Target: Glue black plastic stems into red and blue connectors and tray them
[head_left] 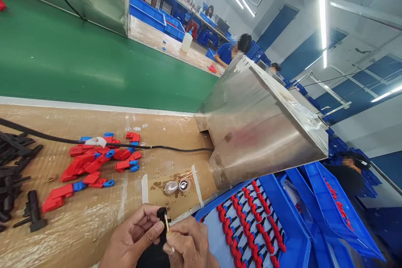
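Observation:
At the bottom of the head view, my left hand pinches a small black plastic part between thumb and fingers. My right hand is closed on a thin pale stick, whose tip touches or nearly touches the black part; the exact contact is too small to tell. Just beyond my hands, two small round dishes sit on a wet, stained patch of cardboard. Red plastic parts with blue ends lie in a loose pile to the left. Black plastic parts are heaped at the far left.
A blue tray at right holds rows of red-and-black assemblies. More blue bins stand behind it. A black cable crosses the cardboard-covered table toward a metal panel. Beyond runs a green belt. Several people sit farther back.

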Motion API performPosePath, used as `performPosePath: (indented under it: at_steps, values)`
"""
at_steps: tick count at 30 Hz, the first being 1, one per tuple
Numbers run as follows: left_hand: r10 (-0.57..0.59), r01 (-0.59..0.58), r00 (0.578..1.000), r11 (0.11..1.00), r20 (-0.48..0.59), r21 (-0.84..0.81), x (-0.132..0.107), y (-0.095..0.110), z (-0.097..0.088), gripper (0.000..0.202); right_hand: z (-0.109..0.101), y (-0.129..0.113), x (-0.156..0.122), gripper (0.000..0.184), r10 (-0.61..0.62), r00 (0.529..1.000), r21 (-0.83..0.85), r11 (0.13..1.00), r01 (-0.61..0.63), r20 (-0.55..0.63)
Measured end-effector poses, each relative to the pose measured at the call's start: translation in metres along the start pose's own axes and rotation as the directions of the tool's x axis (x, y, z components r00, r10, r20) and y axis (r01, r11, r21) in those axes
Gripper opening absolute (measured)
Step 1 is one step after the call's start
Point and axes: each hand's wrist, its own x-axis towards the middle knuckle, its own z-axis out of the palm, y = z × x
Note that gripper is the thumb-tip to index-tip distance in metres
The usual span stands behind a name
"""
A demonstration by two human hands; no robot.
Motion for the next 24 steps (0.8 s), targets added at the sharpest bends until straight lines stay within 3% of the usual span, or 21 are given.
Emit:
performPosePath:
  at_steps: [3,8,14,20,24]
  values:
    - [0.054,-0.053,0.998,0.998,-0.045,0.028,-0.004,0.002,0.000,0.050,0.003,0.000,0.002,0.017,-0.004,1.000,0.045,0.999,0.005,-0.031]
    - [0.042,-0.049,0.998,0.988,0.048,0.146,-0.002,0.002,-0.008,0.049,0.004,-0.001,0.010,0.023,0.045,0.999,0.088,0.995,-0.044,-0.010]
    - [0.072,-0.065,0.996,0.991,-0.057,0.115,-0.009,-0.001,-0.002,0.052,-0.004,0.000,0.035,0.024,-0.019,0.995,0.114,0.993,0.008,0.095]
    - [0.097,-0.093,0.995,0.988,-0.029,0.127,-0.008,-0.004,-0.006,0.050,0.001,0.011,0.043,0.023,0.050,0.978,0.153,0.985,-0.082,0.204]
    - [0.064,-0.066,0.998,0.990,0.016,0.129,-0.005,-0.002,-0.011,0.049,0.009,0.016,0.046,0.026,0.149,0.949,0.230,0.949,-0.216,0.277]
